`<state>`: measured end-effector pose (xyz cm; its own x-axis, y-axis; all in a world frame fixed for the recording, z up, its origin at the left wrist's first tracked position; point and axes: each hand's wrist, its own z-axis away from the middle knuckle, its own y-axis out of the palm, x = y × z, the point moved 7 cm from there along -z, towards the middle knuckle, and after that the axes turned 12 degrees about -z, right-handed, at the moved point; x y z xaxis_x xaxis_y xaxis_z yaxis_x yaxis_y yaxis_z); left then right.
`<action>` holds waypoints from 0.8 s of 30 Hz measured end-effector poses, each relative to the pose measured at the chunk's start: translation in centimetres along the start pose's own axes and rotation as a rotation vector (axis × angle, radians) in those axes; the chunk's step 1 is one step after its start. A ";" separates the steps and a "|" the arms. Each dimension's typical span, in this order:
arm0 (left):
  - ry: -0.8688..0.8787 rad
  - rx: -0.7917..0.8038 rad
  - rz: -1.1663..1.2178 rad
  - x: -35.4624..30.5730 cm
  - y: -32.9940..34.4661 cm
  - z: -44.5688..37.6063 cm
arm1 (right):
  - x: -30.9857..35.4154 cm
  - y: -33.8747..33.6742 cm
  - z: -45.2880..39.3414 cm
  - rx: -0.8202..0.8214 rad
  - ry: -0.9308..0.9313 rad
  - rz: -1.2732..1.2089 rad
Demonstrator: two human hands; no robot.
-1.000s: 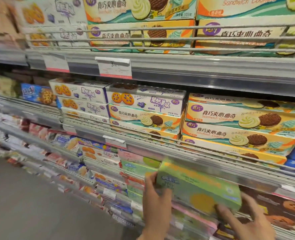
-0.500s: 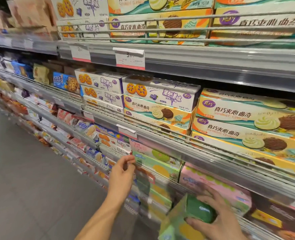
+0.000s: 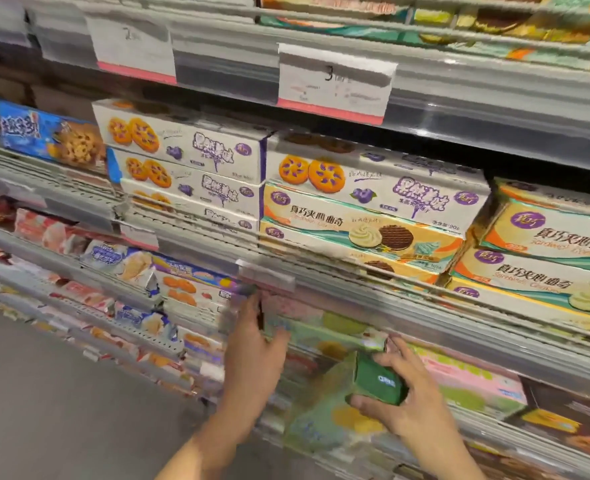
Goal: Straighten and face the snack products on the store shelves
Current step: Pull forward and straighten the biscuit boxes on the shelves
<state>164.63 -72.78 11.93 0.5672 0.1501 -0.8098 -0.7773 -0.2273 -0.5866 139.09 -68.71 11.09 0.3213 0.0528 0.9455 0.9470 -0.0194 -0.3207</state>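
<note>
Head view showed the right hand (image 3: 404,400) grasping the dark green end of a green snack box (image 3: 352,403), held tilted just in front of the lower shelf. Left hand (image 3: 252,348) reached beside it, fingers (image 3: 252,306) loosely extended at the shelf rail (image 3: 425,317), touching boxes behind; blur hid any grip.

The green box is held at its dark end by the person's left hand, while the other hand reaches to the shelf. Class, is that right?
Not quite: the head view shows the right hand holding the green box at its dark end; the left hand reaches to the shelf.
</note>
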 end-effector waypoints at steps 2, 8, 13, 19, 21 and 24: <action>0.012 0.030 -0.002 1.1 0.3 -0.7 | 0.0 1.0 0.2 -0.067 -0.001 0.023; 0.170 -0.006 -0.006 1.8 -0.7 -1.6 | 0.9 2.2 1.9 -0.157 0.059 0.022; 0.176 0.012 0.149 1.9 -1.4 -1.1 | 1.8 1.7 2.8 -0.277 0.067 -0.040; 0.067 0.157 0.359 3.4 -1.3 0.8 | 1.9 0.8 3.7 -0.250 0.054 -0.148; 0.091 0.193 0.360 4.0 -1.7 0.9 | 1.2 0.2 3.8 -0.229 0.072 -0.198; 0.184 0.210 0.340 3.6 -3.2 1.3 | 1.0 -0.6 3.9 -0.097 0.071 -0.204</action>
<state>168.81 -70.26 10.83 0.2938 -0.0775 -0.9527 -0.9558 -0.0304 -0.2923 138.86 -64.74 12.04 0.1186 -0.0048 0.9929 0.9866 -0.1120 -0.1184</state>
